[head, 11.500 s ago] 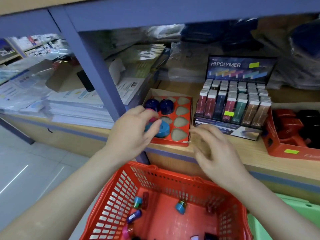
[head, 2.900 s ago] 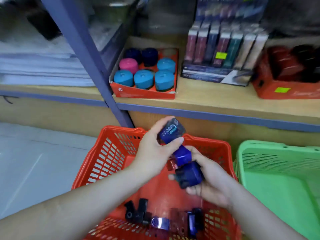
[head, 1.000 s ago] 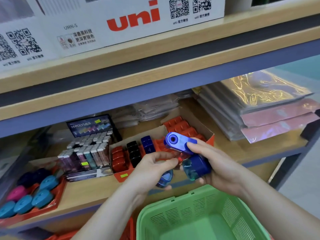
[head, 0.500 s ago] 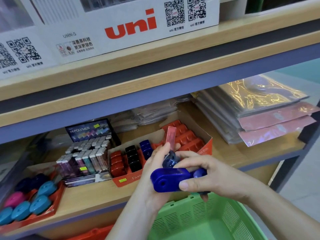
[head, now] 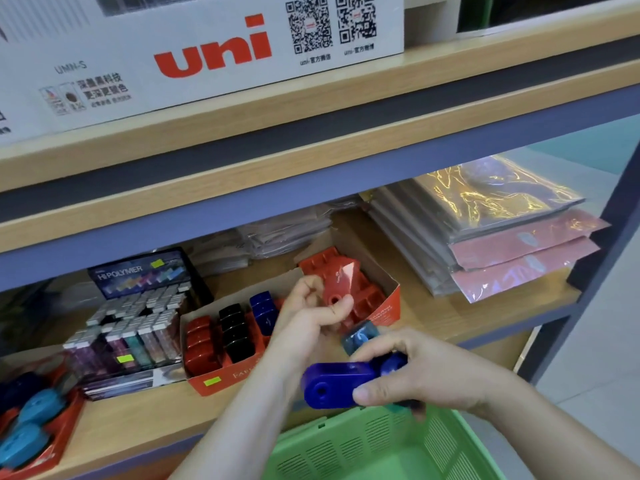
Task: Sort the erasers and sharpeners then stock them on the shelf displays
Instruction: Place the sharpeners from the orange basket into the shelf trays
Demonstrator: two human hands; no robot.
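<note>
Where left hand (head: 308,317) pinched red sharpener (head: 341,284) beside right hand (head: 433,372), now over display box (head: 389,308); right grips blue sharpeners (head: 337,384).

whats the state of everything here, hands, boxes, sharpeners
red sharpener, pinched in left hand over the display box
blue sharpener, gripped in right hand
teal sharpener, also in right hand
display box, partly filled; right slots look empty
green basket, nothing visible inside
eraser display, stocked
</note>
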